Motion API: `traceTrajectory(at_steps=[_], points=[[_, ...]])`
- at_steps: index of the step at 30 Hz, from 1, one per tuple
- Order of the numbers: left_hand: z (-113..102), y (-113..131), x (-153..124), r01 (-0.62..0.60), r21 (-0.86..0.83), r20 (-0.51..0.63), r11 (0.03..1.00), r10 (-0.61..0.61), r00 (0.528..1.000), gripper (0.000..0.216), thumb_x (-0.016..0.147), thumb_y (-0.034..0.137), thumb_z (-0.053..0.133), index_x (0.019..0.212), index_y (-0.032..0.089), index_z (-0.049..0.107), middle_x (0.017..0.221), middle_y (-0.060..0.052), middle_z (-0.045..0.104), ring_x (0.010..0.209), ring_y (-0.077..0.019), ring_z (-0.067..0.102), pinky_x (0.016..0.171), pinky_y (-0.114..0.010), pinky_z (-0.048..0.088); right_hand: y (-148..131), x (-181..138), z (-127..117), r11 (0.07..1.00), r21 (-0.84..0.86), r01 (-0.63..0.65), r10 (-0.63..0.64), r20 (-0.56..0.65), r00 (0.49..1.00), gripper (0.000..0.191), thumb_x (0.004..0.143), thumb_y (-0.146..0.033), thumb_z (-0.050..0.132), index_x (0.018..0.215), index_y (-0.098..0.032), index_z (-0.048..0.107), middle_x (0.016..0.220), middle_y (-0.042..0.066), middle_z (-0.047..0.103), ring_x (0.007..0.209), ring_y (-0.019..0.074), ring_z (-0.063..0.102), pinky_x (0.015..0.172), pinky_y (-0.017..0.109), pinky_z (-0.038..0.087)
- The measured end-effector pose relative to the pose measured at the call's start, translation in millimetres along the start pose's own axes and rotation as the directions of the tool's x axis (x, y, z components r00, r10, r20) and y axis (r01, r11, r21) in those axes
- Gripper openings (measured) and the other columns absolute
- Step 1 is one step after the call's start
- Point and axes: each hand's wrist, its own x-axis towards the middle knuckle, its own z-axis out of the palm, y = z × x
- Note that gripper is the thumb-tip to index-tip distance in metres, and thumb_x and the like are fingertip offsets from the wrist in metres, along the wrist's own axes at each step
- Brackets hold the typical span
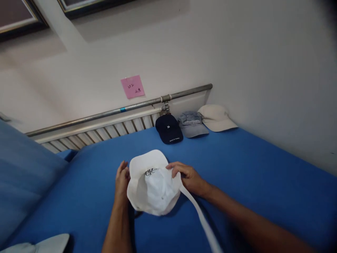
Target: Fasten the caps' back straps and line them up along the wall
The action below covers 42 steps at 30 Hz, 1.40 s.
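Observation:
A white cap (149, 161) with black lettering lies tipped over between my hands above the blue surface, its brim pointing away from me. White fabric with a small eyelet fills its hollow; I cannot tell whether that is a second cap or its own crown pushed in. My right hand (188, 177) pinches the right edge, thumb and fingers closed on it. From there a long white strap (198, 211) hangs down toward me. My left hand (123, 179) is curled against the left edge, partly behind it.
Along the wall stand a navy cap (168, 128), a grey cap (193, 124) and a cream cap (217, 117). Another pale cap (50, 244) lies at the lower left. A metal pipe (105, 117) and radiator (116, 130) line the blue-covered surface (252, 168). Blue fabric (23, 175) hangs left.

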Motion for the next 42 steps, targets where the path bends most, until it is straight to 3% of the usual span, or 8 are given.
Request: traceTrajectory(at_steps=[5, 9, 14, 19, 27, 32, 36, 42], points=[[-13.1, 28.5, -20.7, -0.449, 0.312, 0.369, 0.837, 0.329, 0.869, 0.028, 0.085, 0.038, 0.054, 0.089, 0.020, 0.074, 0.103, -0.008, 0.070, 0.112, -0.0267, 0.057, 0.109, -0.043, 0.033, 0.0, -2.2, 9.2, 0.999, -0.032, -0.008, 0.003, -0.142, 0.990, 0.008, 0.079, -0.022, 0.063, 0.073, -0.020, 0.058, 0.103, 0.007, 0.065, 0.095, 0.0194, 0.062, 0.085, 0.035, 0.048], [-11.2, 49.9, -41.3, -0.566, 0.361, 0.692, 0.741, 0.194, 0.695, 0.023, 0.080, 0.037, 0.062, 0.084, 0.020, 0.076, 0.095, -0.010, 0.072, 0.116, -0.0301, 0.055, 0.112, -0.047, 0.026, 0.8, -4.3, 10.9, 0.998, -0.018, -0.054, 0.049, -0.237, 0.970, 0.010, 0.079, -0.027, 0.065, 0.077, -0.020, 0.059, 0.106, 0.007, 0.063, 0.097, 0.0195, 0.062, 0.084, 0.034, 0.048], [4.0, 52.6, -55.7, -0.400, 0.537, 0.634, 0.743, -0.041, 0.773, 0.028, 0.051, 0.011, 0.084, 0.075, 0.022, 0.075, 0.087, -0.007, 0.071, 0.121, -0.0312, 0.051, 0.110, -0.046, 0.029, 7.6, -3.4, 7.4, 0.996, -0.081, -0.029, 0.009, -0.241, 0.970, 0.010, 0.081, -0.027, 0.062, 0.075, -0.020, 0.057, 0.103, 0.007, 0.064, 0.096, 0.0197, 0.062, 0.082, 0.034, 0.048], [-2.2, 47.9, -51.5, -0.347, 0.553, 0.628, 0.757, -0.105, 0.772, 0.011, 0.067, 0.024, 0.076, 0.078, 0.022, 0.076, 0.080, -0.005, 0.069, 0.092, -0.0247, 0.060, 0.084, -0.032, 0.047, -16.2, -2.7, -3.9, 0.921, -0.371, 0.117, -0.154, -0.073, 0.985, 0.011, 0.080, -0.024, 0.063, 0.091, -0.022, 0.061, 0.121, 0.011, 0.060, 0.113, 0.0255, 0.055, 0.094, 0.044, 0.043], [-11.1, 43.4, -42.0, -0.174, 0.530, 0.599, 0.830, -0.221, 0.770, 0.019, 0.073, 0.031, 0.072, 0.084, 0.015, 0.074, 0.069, -0.003, 0.065, 0.059, -0.0122, 0.053, 0.055, -0.020, 0.041, -72.6, -9.8, 7.8, 0.777, -0.334, 0.534, -0.426, 0.347, 0.836, 0.015, 0.079, -0.014, 0.058, 0.088, -0.024, 0.064, 0.104, 0.006, 0.070, 0.103, 0.0237, 0.062, 0.094, 0.045, 0.042], [-4.2, 44.5, -50.4, -0.036, 0.534, 0.628, 0.845, -0.368, 0.686, 0.019, 0.070, 0.028, 0.074, 0.081, 0.013, 0.074, 0.066, -0.004, 0.063, 0.056, -0.0119, 0.053, 0.052, -0.020, 0.039, -76.7, -9.1, 11.1, 0.985, -0.130, 0.117, -0.064, 0.355, 0.933, 0.006, 0.083, -0.022, 0.057, 0.081, -0.020, 0.063, 0.069, 0.001, 0.066, 0.061, 0.0128, 0.059, 0.060, 0.026, 0.047], [2.1, 40.1, -54.4, -0.007, 0.535, 0.662, 0.845, -0.414, 0.625, 0.018, 0.070, 0.025, 0.074, 0.084, 0.014, 0.075, 0.072, -0.004, 0.065, 0.059, -0.0120, 0.054, 0.054, -0.020, 0.039, -56.8, -3.4, 14.3, 0.900, -0.121, -0.420, 0.435, 0.321, 0.841, 0.010, 0.082, -0.023, 0.057, 0.090, -0.020, 0.060, 0.062, -0.005, 0.054, 0.045, 0.0070, 0.043, 0.042, 0.019, 0.033], [8.0, 35.5, -53.7, -0.094, 0.492, 0.725, 0.866, -0.348, 0.594, 0.025, 0.076, 0.037, 0.069, 0.083, 0.014, 0.076, 0.085, -0.010, 0.070, 0.075, -0.0183, 0.061, 0.066, -0.023, 0.046, -28.7, -3.2, 20.7, 0.888, -0.348, -0.301, 0.360, 0.120, 0.925, 0.014, 0.086, -0.017, 0.047, 0.090, -0.020, 0.061, 0.074, -0.001, 0.062, 0.064, 0.0117, 0.054, 0.056, 0.021, 0.039]])
